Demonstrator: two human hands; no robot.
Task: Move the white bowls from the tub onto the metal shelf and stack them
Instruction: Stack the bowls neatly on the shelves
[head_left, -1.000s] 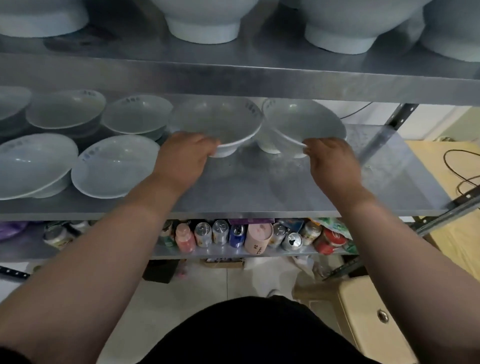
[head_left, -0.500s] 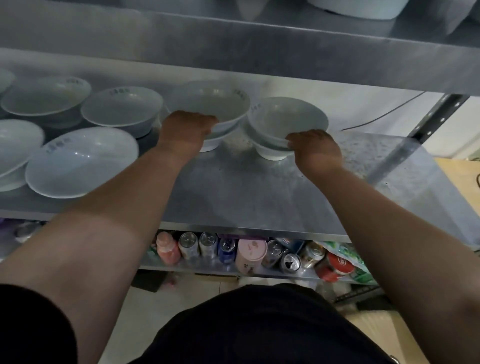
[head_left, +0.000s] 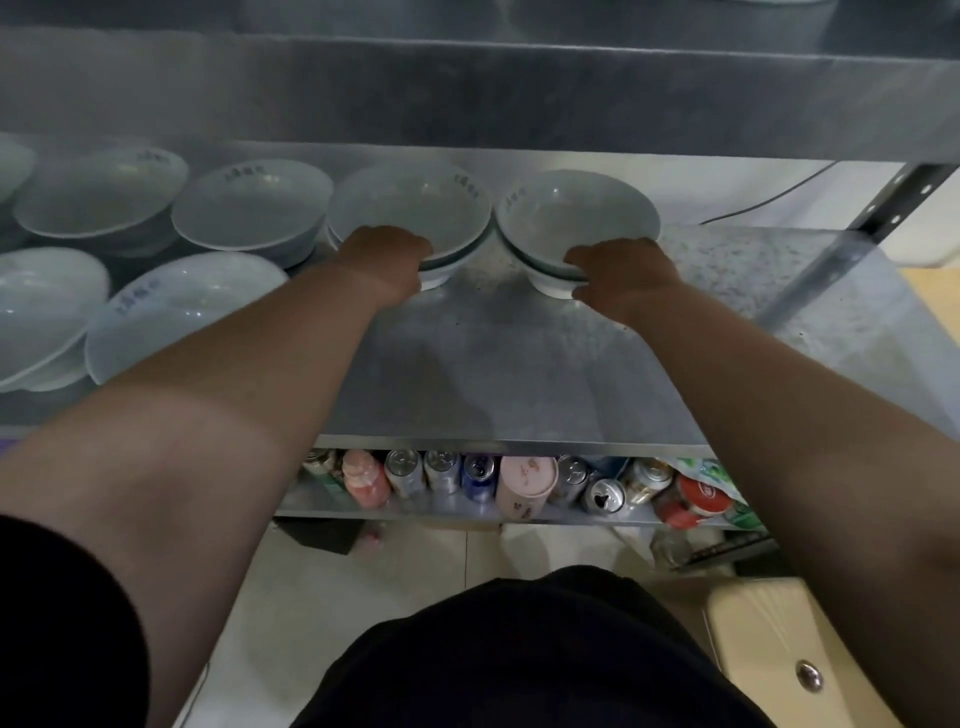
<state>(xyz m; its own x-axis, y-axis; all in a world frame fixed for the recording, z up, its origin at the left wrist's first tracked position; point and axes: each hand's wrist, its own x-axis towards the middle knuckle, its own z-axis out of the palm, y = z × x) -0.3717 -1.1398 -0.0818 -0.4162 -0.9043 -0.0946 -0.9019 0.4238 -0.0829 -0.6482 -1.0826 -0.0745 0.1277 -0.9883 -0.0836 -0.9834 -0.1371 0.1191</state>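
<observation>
Two white bowls stand side by side at the back of the metal shelf (head_left: 519, 374). My left hand (head_left: 382, 260) grips the near rim of the left bowl (head_left: 415, 208), which sits nested on another bowl. My right hand (head_left: 621, 273) grips the near rim of the right bowl (head_left: 576, 213), also nested on a bowl below it. Both stacks rest on the shelf. The tub is out of view.
More white bowls (head_left: 249, 208) line the shelf's left half, some stacked, one (head_left: 176, 306) near the front edge. An upper shelf (head_left: 467, 93) hangs low overhead. Cans and bottles (head_left: 519, 483) fill the lower shelf. A slanted shelf post (head_left: 852, 228) stands at right, a beige box (head_left: 800, 654) below.
Both hands have pushed their bowls a little farther back on the shelf and settled them onto lower bowls. The camera has dipped, so the upper shelf's bowls have left the view.
</observation>
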